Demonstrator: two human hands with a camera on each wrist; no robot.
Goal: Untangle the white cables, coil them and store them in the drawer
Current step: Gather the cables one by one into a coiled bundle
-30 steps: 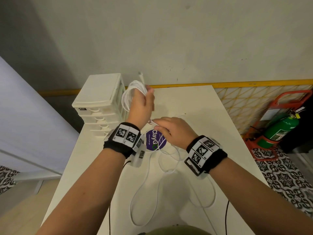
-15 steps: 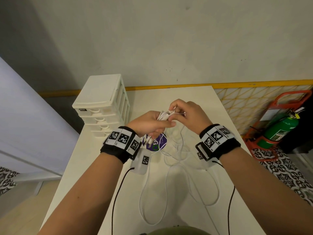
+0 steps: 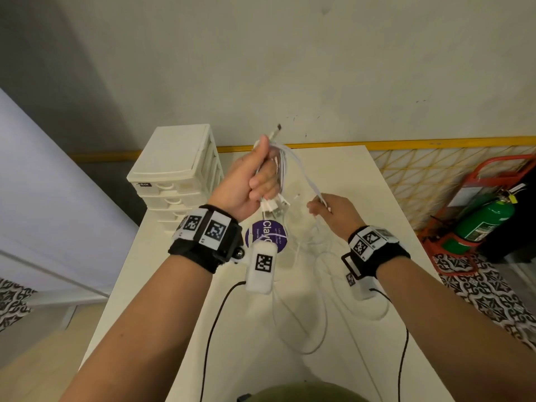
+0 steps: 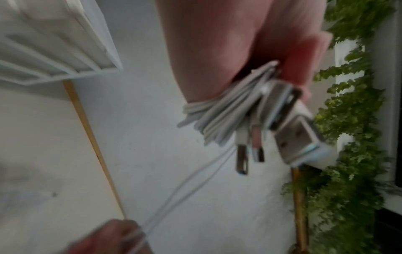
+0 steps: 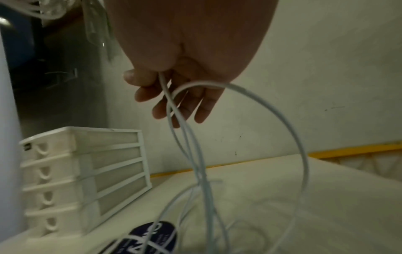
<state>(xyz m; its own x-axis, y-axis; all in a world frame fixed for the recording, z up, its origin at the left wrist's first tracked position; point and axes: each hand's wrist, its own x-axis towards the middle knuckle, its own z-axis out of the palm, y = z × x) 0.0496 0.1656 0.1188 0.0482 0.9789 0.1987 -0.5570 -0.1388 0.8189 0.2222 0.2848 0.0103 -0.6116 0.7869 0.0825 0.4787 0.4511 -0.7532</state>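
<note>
My left hand (image 3: pixel 255 181) is raised above the table and grips a coiled bundle of white cables (image 3: pixel 278 169), with USB plugs (image 4: pixel 250 151) sticking out below the fist and one plug tip above it. From the bundle a white strand (image 3: pixel 311 185) runs down to my right hand (image 3: pixel 327 208), which pinches it between thumb and fingers (image 5: pixel 152 89). Loose white cable loops (image 3: pixel 313 323) lie on the cream table (image 3: pixel 377 216) below both hands. The white drawer unit (image 3: pixel 174 175) stands at the table's back left, all drawers closed.
A round purple sticker (image 3: pixel 266 236) sits on the table under my left wrist. Black wrist-camera leads (image 3: pixel 214 320) trail toward me. A green fire extinguisher (image 3: pixel 481 224) in a red stand is on the floor to the right, beyond a yellow grid panel (image 3: pixel 429 181).
My left hand has risen and turned upright with the bundle. My right hand has moved away from it, down and to the right, drawing out a strand.
</note>
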